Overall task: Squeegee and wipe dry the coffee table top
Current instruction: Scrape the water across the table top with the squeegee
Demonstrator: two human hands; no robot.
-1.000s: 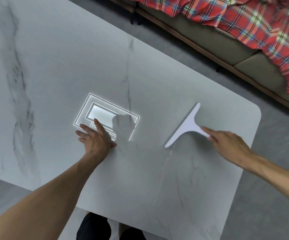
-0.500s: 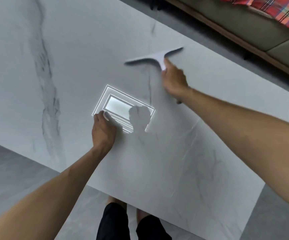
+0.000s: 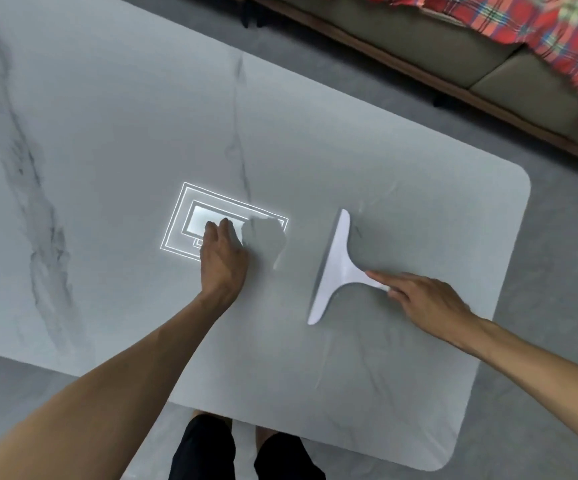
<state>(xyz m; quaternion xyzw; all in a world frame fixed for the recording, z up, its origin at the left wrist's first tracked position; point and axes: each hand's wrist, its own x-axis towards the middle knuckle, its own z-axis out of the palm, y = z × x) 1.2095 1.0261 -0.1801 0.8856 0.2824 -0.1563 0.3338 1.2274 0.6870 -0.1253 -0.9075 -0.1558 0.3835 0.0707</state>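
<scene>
White squeegee (image 3: 332, 268) lies on the coffee table top (image 3: 107, 140). Blade's long axis runs away from the person, tilted slightly right at the far end; handle sticks out sideways toward the right hand (image 3: 426, 299). Right hand grips the handle's end, index finger laid straight along it. Left hand (image 3: 223, 258), left of the blade and apart from it, rests palm-down on the top, fingers together, over a bright rectangular light reflection (image 3: 211, 216). Rounded table corners lie beyond and right of the right hand; broad bare marble-veined surface opens left of the left hand. No readable writing visible.
</scene>
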